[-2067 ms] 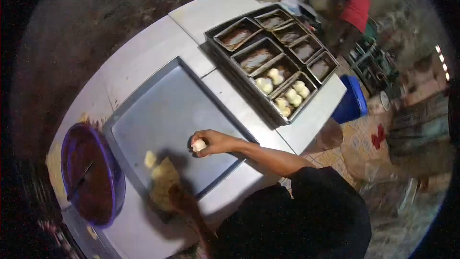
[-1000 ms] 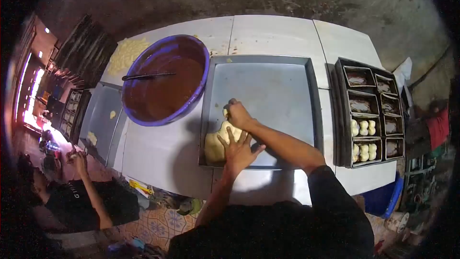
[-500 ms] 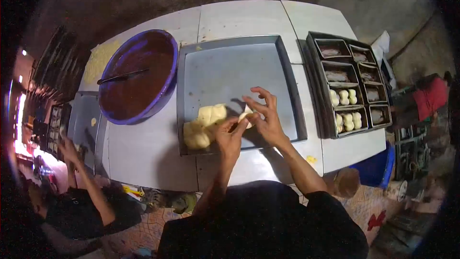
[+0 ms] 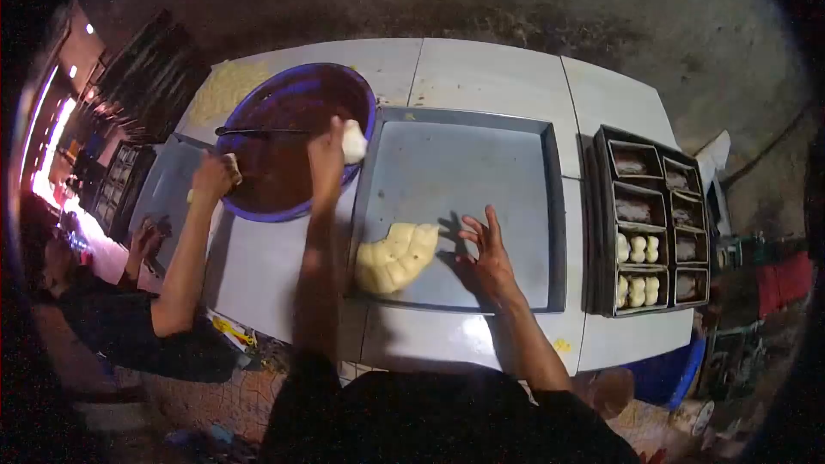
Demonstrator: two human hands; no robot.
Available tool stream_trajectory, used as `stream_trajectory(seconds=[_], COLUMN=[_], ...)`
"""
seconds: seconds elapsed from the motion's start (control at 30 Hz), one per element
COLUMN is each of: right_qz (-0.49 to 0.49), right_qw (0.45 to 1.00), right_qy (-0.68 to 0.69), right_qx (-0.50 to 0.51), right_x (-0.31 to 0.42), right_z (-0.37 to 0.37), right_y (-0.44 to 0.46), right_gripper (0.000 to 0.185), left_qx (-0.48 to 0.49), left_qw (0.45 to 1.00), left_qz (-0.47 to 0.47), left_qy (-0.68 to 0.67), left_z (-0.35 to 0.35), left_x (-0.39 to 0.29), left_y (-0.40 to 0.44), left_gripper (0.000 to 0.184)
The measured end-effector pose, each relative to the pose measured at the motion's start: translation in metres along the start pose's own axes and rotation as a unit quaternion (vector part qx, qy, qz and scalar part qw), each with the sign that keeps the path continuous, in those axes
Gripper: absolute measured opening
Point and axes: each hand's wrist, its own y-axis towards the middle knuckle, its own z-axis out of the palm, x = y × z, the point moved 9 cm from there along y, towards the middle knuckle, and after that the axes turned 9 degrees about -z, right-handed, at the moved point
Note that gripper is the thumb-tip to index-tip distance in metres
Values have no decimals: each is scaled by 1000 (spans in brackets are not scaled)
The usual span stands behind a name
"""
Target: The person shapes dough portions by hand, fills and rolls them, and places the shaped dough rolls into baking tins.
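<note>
Over the right rim of a purple basin [image 4: 371,103] with brown filling inside, my left hand [image 4: 325,163] grips a pale piece of dough [image 4: 353,143]. Its fingers are partly hidden behind the wrist. My right hand [image 4: 491,262] hovers above the grey metal tray [image 4: 464,163], holding nothing, fingers spread. Several soft dough pieces [image 4: 397,259], pressed together, lie in the tray's near left corner, left of my right hand. A dark spatula or similar long tool [image 4: 262,131] rests in the basin.
At the right stands a set of dark loaf tins [image 4: 608,215], two holding rows of pale dough [image 4: 638,248]. A co-worker's hand [image 4: 215,177] reaches over the basin's left side with a small pale piece. Another metal tray [image 4: 176,172] lies at the left. A blue container [image 4: 687,369] stands below the table's right end.
My left hand has swung left from the tray to the basin with the dough. My right hand has let go and opened. A co-worker's hand has reached the basin. The view has shifted.
</note>
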Motion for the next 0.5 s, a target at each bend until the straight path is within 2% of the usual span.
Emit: stream_trajectory(seconds=[0.03,0.07,0.1,0.13,0.17,0.2,0.23,0.3,0.33,0.37,0.43,0.47,0.5], right_qz=[-2,-52,-22,-17,-10,1,3,-15,-28,-17,83,125,163], right_qw=[989,989,998,1000,1000,1000,1000,997,998,998,987,962,922], right_qy=[-145,-138,47,12,-24,8,11,54,43,23,98,214,327], right_qx=[-20,-1,-38,-22,-6,-19,-23,-45,-40,-51,-96,-111,-127], right_x=[-7,-5,-6,-12,-19,-20,-24,-25,-11,-11,-27,-38,-50], right_z=[-11,-8,3,1,-3,1,4,5,13,15,20,28,36], right_y=[4,6,8,10,13,15,17,19,21,22,21,20,15], right_gripper=[110,95,89,87,84,81,81,78,77,75,67,60,55], left_qx=[-54,-73,-94,72,205,198,200,106,51,-55,59,165,261], left_qw=[990,961,979,991,937,914,911,967,963,958,980,949,875], left_qz=[22,-8,111,-76,-273,-292,-294,-175,-226,-134,-177,-249,-315], left_qy=[124,268,141,78,67,202,206,153,140,247,70,-98,-261], left_z=[-15,-25,-11,4,16,4,5,1,-3,-9,22,51,80], left_x=[15,50,169,132,81,126,125,99,61,33,28,66,95], left_y=[38,69,148,105,33,61,59,65,30,14,-51,-77,-109], left_gripper=[62,74,86,88,90,95,95,97,97,90,76,67,58])
